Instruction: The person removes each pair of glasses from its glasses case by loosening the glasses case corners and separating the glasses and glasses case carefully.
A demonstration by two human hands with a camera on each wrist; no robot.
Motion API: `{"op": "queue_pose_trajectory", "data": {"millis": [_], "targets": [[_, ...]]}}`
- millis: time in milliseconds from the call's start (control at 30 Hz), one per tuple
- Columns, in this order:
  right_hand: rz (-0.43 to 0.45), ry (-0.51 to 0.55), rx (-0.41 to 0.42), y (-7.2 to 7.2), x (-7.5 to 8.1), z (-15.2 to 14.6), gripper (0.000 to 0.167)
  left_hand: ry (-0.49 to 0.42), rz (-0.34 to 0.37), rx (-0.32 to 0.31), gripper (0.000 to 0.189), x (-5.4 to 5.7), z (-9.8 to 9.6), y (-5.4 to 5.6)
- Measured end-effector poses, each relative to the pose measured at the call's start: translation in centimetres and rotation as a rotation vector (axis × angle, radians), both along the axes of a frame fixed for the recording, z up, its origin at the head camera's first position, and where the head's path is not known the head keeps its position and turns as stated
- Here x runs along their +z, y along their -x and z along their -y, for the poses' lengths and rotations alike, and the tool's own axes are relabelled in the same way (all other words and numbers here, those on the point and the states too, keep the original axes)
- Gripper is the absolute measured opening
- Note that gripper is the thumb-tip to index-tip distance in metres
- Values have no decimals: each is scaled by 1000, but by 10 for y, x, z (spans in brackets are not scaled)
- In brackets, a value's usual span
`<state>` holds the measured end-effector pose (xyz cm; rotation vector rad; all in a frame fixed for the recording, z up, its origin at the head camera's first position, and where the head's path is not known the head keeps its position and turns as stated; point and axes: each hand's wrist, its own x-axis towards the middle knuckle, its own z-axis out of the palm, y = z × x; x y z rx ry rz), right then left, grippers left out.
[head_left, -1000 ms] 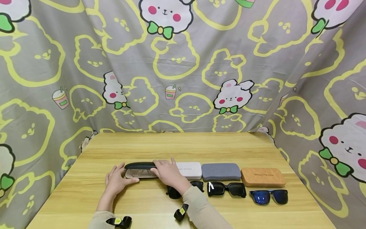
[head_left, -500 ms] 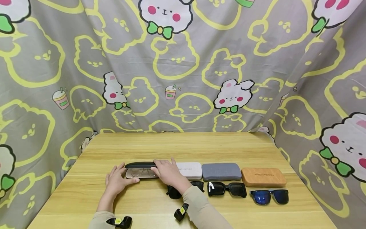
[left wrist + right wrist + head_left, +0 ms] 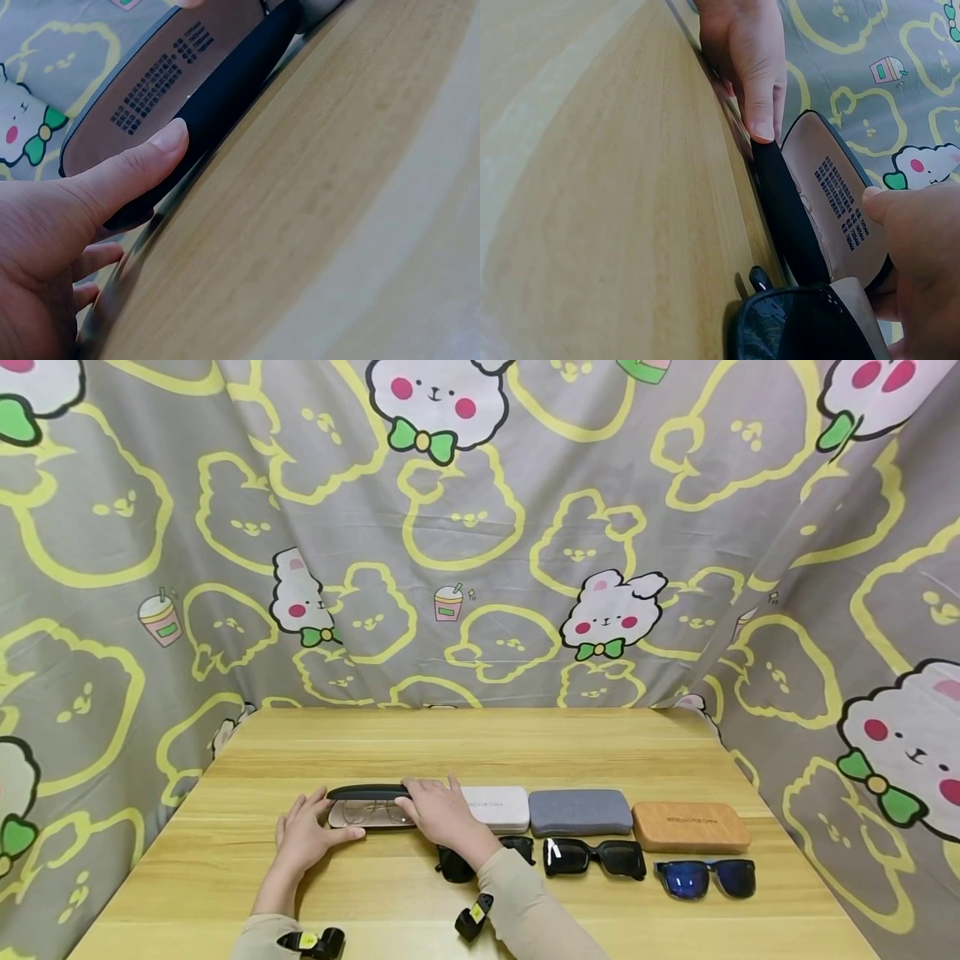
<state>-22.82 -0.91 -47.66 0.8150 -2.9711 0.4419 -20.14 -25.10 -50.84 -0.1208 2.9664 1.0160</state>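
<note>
A black glasses case (image 3: pixel 366 793) stands part-way open at the left end of the row, its lid raised over a pale pink lining. Thin-framed eyeglasses (image 3: pixel 358 812) lie inside, partly hidden by the right hand. My left hand (image 3: pixel 306 837) grips the case's left end, its thumb along the front of the base (image 3: pixel 225 105). At the other end, my right hand (image 3: pixel 442 810) holds the lid by its edge, with the thumb on the lining side (image 3: pixel 832 187) in the right wrist view. Dark printed text covers part of that lining.
White (image 3: pixel 502 808), blue-grey (image 3: pixel 581 812) and orange (image 3: pixel 692 827) glasses cases stand in line to the right. Before them lie black sunglasses (image 3: pixel 454 865) partly under the right forearm, black wide-framed sunglasses (image 3: pixel 592 857) and blue-lensed sunglasses (image 3: pixel 707 878). A patterned curtain (image 3: pixel 480 543) surrounds the wooden table (image 3: pixel 480 743).
</note>
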Motion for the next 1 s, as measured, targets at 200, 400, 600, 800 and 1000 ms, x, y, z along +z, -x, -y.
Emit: {"op": "queue_pose_trajectory", "data": {"millis": [200, 400, 600, 800, 1000], "targets": [[0, 1, -11, 2, -1, 1, 50, -2, -5, -4, 103, 2, -1, 0], [-3, 38, -21, 3, -5, 3, 49, 6, -2, -4, 103, 0, 0, 0], [-59, 103, -62, 4, -5, 5, 44, 11, -23, -16, 103, 0, 0, -1], [-80, 127, -67, 5, -5, 6, 43, 3, -16, -12, 102, 1, 0, -1], [-47, 159, -66, 4, -5, 5, 51, -8, -28, -19, 97, 1, 0, -1]]}}
